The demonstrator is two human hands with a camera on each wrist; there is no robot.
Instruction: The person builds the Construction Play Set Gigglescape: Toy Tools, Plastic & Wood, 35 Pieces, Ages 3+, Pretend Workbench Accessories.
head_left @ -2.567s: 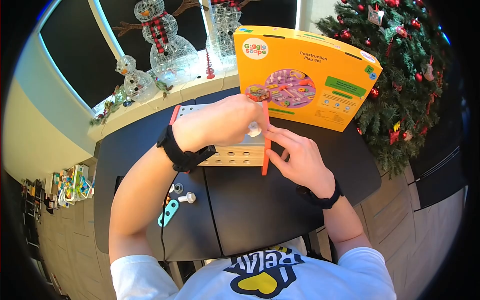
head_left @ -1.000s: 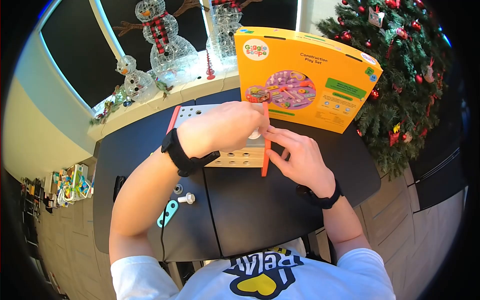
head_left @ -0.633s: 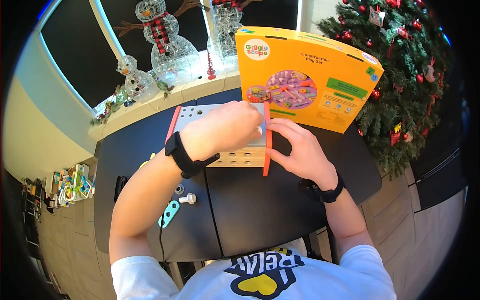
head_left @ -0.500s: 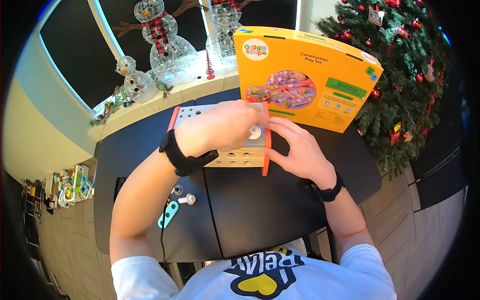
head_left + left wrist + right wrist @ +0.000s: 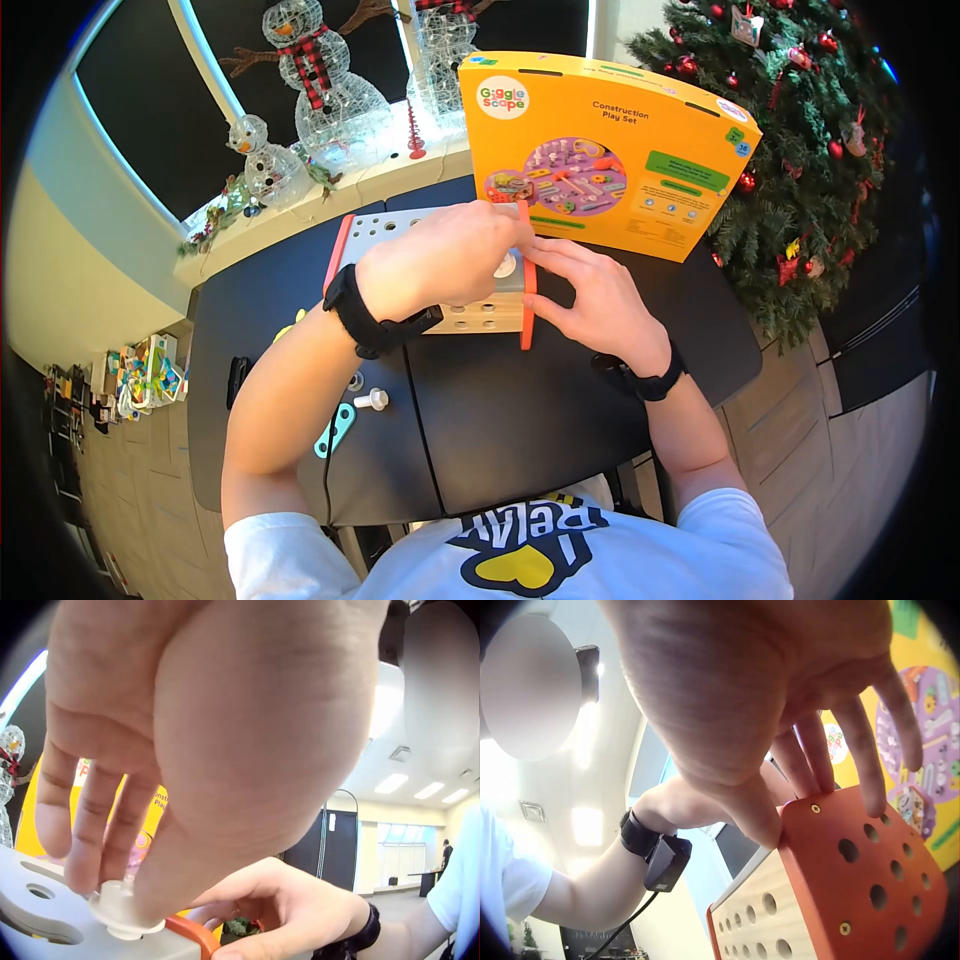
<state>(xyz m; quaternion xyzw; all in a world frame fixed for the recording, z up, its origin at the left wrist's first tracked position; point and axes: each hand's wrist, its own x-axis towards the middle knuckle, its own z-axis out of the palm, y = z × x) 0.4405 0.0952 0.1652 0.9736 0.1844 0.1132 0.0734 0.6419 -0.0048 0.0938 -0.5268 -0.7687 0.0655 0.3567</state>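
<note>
My left hand reaches over the grey-topped toy workbench and pinches a white flanged toy bolt between thumb and fingertips. The bolt's head stands just above the grey top, close to the red side panel; its lower part is hidden. My right hand is at that panel, its fairly straight fingers touching the upper edge and its thumb at the front corner. In the right wrist view, the red panel shows several round holes and two screws.
Left of the table seam lie another white bolt, a small grey ring and a turquoise holed strip. A yellow piece shows behind my left forearm. The yellow play set box stands behind the workbench. A cable hangs below my left arm.
My right thumb and fingers have spread wider apart along the red panel. My left hand has turned slightly back and forth over the bolt, staying in the same place on the workbench.
</note>
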